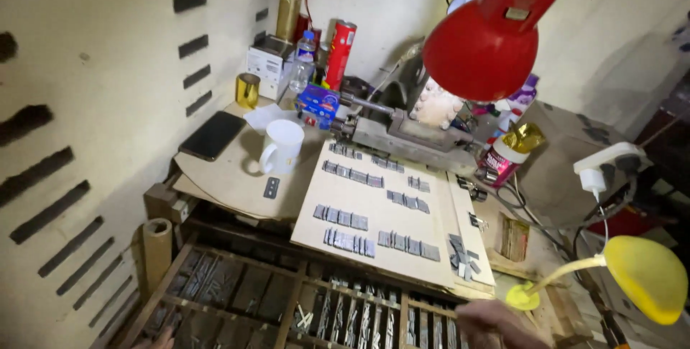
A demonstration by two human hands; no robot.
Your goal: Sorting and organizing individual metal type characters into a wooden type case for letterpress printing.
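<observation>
While the right hand (496, 324), grip unclear, hovered over the type tray (287, 299) | grey metal slugs (359, 317) stood upright in rows | left hand (162, 338) barely visible.

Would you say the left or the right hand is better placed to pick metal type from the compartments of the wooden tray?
Probably the right hand: it hovers over the tray's filled compartments of metal type, while the left hand barely shows at the tray's corner.

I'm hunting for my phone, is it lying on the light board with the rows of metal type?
No, the dark phone lies on the round tabletop left of the white mug.
</observation>
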